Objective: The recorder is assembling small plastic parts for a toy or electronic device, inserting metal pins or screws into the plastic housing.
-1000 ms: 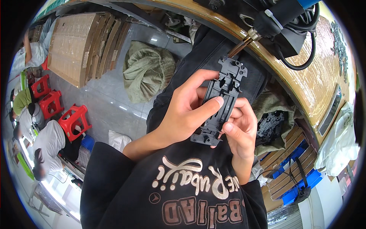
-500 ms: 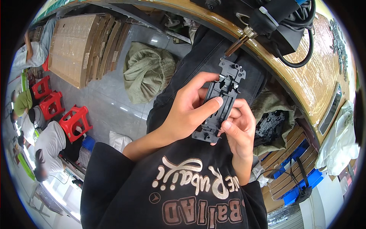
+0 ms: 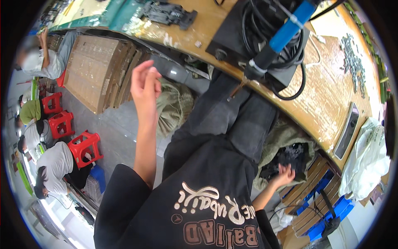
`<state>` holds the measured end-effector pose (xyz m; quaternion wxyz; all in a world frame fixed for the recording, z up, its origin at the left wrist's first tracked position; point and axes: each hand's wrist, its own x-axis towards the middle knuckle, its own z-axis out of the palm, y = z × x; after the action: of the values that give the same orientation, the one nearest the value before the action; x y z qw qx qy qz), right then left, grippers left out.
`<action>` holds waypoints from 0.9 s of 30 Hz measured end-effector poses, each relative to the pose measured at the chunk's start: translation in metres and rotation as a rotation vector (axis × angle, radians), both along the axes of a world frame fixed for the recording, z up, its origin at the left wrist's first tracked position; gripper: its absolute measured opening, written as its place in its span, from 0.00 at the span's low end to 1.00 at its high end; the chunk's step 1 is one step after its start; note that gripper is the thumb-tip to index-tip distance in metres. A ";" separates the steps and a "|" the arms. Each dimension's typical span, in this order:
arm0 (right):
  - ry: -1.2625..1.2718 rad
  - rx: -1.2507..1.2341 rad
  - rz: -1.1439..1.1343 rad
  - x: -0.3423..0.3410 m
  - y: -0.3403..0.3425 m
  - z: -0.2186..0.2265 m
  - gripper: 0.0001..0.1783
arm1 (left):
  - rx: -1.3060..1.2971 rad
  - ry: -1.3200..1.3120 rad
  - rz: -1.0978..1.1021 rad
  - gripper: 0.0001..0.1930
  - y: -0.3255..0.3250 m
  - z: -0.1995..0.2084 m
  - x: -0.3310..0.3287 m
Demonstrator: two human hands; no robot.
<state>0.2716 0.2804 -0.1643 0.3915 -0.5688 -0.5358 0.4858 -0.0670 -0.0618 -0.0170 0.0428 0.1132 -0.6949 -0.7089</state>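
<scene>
My left hand is raised to the left of my legs, its fingers loosely bent and apart, with nothing visible in them. On the right, my right hand hovers at the mouth of a woven sack, fingers spread and seemingly holding nothing. Dark plastic parts fill that sack. A hot tool with a blue handle and a metal tip juts over the table edge above my knees. Several black plastic parts lie together on the table at the far left.
The wooden table curves along the far and right sides, with a black box and cables on it. A second sack, stacked cardboard and red stools stand left. Several people sit there. A white plastic bag hangs right.
The black plastic part has left both hands. My left hand has swung up and left, and my right hand has dropped to the right over the sack. The view has shifted.
</scene>
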 end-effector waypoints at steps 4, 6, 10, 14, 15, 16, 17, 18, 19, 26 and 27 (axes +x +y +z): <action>-0.355 -0.238 -0.077 0.102 0.054 -0.029 0.26 | -0.390 0.362 -0.055 0.15 -0.015 0.020 -0.051; -0.930 0.010 -0.050 0.108 0.053 -0.020 0.26 | -0.699 0.547 -0.148 0.16 -0.015 0.036 -0.077; -1.077 0.483 0.041 0.106 0.066 -0.014 0.25 | -1.189 0.808 -0.412 0.22 0.001 0.067 -0.098; -0.335 0.133 0.488 -0.036 0.023 0.093 0.16 | -1.392 0.859 -0.501 0.18 -0.001 0.070 -0.108; -0.189 0.004 0.609 -0.069 0.009 0.135 0.14 | -1.412 0.910 -0.485 0.15 0.002 0.068 -0.110; -0.117 -0.013 0.670 -0.093 -0.002 0.168 0.13 | -1.401 0.942 -0.487 0.15 0.002 0.070 -0.110; -0.049 0.085 0.728 -0.110 -0.002 0.192 0.13 | -1.357 0.967 -0.420 0.14 0.003 0.071 -0.107; -0.018 0.222 0.738 -0.124 0.004 0.208 0.13 | -1.311 0.989 -0.354 0.12 0.003 0.071 -0.105; 0.035 0.260 0.670 -0.139 0.012 0.217 0.12 | -1.295 1.020 -0.358 0.12 0.003 0.070 -0.104; -0.141 0.655 0.847 -0.287 0.097 0.220 0.10 | 0.028 0.356 0.052 0.10 -0.014 0.051 -0.037; -0.143 0.693 0.845 -0.301 0.102 0.218 0.11 | 0.153 0.311 0.062 0.10 -0.002 0.055 -0.020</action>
<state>-0.0294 0.3825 0.0533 0.2894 -0.1735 -0.8714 0.3562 -0.0866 -0.0633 0.0380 0.1629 0.0266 -0.6199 -0.7671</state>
